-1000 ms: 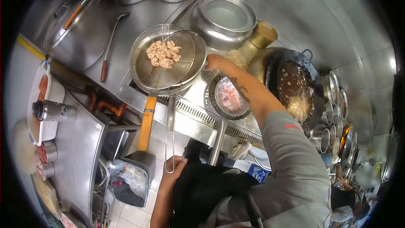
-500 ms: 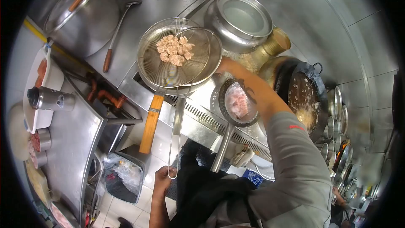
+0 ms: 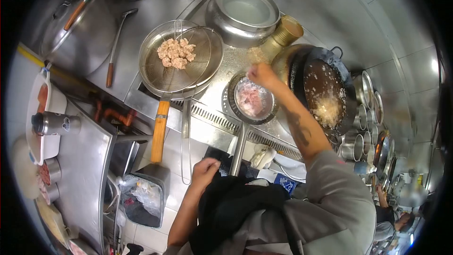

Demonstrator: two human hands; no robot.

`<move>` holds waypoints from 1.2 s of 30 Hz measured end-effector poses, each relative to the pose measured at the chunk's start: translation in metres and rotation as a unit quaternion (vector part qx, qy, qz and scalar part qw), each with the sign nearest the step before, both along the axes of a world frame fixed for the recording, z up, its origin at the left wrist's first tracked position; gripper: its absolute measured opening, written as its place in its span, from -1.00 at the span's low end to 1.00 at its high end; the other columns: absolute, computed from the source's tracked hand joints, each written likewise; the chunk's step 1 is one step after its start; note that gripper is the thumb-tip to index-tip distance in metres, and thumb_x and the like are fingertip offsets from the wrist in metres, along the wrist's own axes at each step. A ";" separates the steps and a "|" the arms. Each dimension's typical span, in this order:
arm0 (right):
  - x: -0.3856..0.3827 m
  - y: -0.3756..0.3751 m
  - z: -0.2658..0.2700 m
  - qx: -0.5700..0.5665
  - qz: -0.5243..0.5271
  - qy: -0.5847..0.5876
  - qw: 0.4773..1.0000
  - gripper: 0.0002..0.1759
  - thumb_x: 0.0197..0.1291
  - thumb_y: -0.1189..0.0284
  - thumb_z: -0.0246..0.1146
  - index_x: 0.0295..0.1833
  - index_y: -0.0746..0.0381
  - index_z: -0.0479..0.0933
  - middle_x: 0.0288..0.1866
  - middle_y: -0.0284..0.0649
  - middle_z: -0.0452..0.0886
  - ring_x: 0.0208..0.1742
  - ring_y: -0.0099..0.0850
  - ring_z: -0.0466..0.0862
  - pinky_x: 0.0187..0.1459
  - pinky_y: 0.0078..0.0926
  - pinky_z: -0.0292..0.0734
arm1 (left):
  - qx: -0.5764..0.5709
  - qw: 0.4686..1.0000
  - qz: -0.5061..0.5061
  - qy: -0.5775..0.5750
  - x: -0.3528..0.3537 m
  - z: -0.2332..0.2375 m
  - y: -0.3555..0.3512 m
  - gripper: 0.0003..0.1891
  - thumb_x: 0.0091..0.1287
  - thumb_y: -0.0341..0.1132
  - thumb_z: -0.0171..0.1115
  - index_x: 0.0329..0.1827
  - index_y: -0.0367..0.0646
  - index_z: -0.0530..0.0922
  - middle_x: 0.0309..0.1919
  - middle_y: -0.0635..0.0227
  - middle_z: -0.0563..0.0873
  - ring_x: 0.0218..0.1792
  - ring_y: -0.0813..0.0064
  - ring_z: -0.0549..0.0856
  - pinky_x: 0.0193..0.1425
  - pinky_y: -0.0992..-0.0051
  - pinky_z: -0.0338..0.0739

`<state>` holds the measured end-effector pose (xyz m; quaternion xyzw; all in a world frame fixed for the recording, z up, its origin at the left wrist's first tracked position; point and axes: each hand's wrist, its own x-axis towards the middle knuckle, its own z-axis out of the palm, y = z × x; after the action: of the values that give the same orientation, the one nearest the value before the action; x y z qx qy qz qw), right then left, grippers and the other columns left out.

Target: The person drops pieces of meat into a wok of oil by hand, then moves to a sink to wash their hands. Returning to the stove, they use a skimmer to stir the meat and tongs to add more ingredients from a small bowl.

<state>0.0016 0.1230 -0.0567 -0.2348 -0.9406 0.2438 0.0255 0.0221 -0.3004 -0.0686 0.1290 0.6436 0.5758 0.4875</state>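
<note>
My right hand (image 3: 261,74), fingers curled together, is over the upper rim of a metal bowl (image 3: 270,102) of pale pink raw meat (image 3: 251,98). What those fingers hold, if anything, is hidden. The bowl sits in a perforated ladle (image 3: 230,106) whose long handle points toward me. My left hand (image 3: 205,171) is closed at waist height, apart from the wire handle of a strainer, with nothing visible in it. A wooden-handled wire strainer (image 3: 155,78) holds browned meat pieces (image 3: 176,53) and rests over another strainer. To the right, oil bubbles in a dark wok (image 3: 347,113).
A steel pot of cloudy liquid (image 3: 245,35) and a brass-coloured can (image 3: 289,29) stand at the back. On the left are a stockpot (image 3: 80,42), a ladle (image 3: 113,49) and a steel table (image 3: 80,160). Below is a lined bin (image 3: 158,179); another person is far right.
My right hand has come from beside the strainers to above the bowl of meat. My left hand has come away from the strainer's wire handle. The view has shifted.
</note>
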 end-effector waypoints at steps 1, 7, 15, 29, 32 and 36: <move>0.014 -0.006 -0.008 0.023 -0.032 -0.030 0.999 -0.83 -0.02 0.41 0.30 -0.41 0.32 0.56 -0.51 -0.09 0.62 -0.47 -0.26 0.63 -0.35 -0.40 0.53 | 0.040 0.998 -0.004 0.052 0.004 -0.001 0.018 -0.85 0.25 -0.33 0.24 -0.36 -0.27 0.58 -0.54 0.43 0.55 -0.48 0.63 0.50 -0.41 0.55 0.38; 0.040 -0.060 -0.047 0.150 -0.080 0.044 0.984 -0.65 -0.13 0.44 0.35 -0.17 0.36 0.55 -0.24 0.12 0.63 -0.17 0.00 0.63 -0.05 -0.22 0.51 | 0.021 0.931 -0.022 0.365 -0.017 0.020 0.140 -0.72 0.25 -0.27 0.19 -0.50 -0.34 0.49 -0.61 -0.03 0.57 -0.54 0.00 0.59 -0.41 0.18 0.44; 0.070 -0.046 -0.004 0.069 0.092 -0.127 0.985 -0.11 -0.15 0.38 0.38 0.36 0.30 0.17 0.16 0.18 0.38 0.17 0.06 0.47 0.13 -0.22 0.44 | -0.058 0.918 -0.031 0.391 -0.042 -0.034 0.208 -0.77 0.09 -0.27 0.24 -0.45 -0.34 0.58 -0.44 -0.08 0.65 -0.30 -0.06 0.64 -0.11 0.18 0.51; 0.062 -0.065 -0.004 0.078 0.024 -0.104 0.991 -0.29 -0.14 0.34 0.42 0.16 0.33 0.33 -0.04 0.19 0.45 -0.01 0.09 0.53 0.03 -0.15 0.45 | -0.059 0.928 -0.039 0.367 -0.044 -0.025 0.215 -0.74 0.03 -0.27 0.24 -0.41 -0.36 0.58 -0.36 -0.13 0.65 -0.23 -0.07 0.64 -0.05 0.19 0.50; 0.058 -0.065 -0.027 0.079 0.026 -0.113 0.990 -0.32 -0.09 0.30 0.40 0.18 0.24 0.35 0.08 0.16 0.42 0.10 0.09 0.49 0.08 -0.09 0.44 | -0.077 0.926 -0.057 0.365 -0.048 -0.026 0.215 -0.75 0.03 -0.29 0.21 -0.40 -0.36 0.59 -0.35 -0.14 0.65 -0.22 -0.07 0.64 -0.05 0.19 0.50; 0.058 -0.040 -0.033 0.016 0.043 -0.149 0.988 -0.26 -0.08 0.27 0.40 0.25 0.22 0.32 0.12 0.19 0.39 0.16 0.08 0.45 0.13 -0.09 0.41 | -0.069 0.938 -0.049 0.335 -0.047 -0.025 0.214 -0.75 0.02 -0.30 0.21 -0.39 -0.37 0.60 -0.36 -0.14 0.65 -0.23 -0.08 0.64 -0.04 0.19 0.51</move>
<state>0.0600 0.0835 -0.0892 -0.2274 -0.9470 0.1915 -0.1219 -0.0246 -0.0861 -0.0939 0.3116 0.8007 0.4290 0.2787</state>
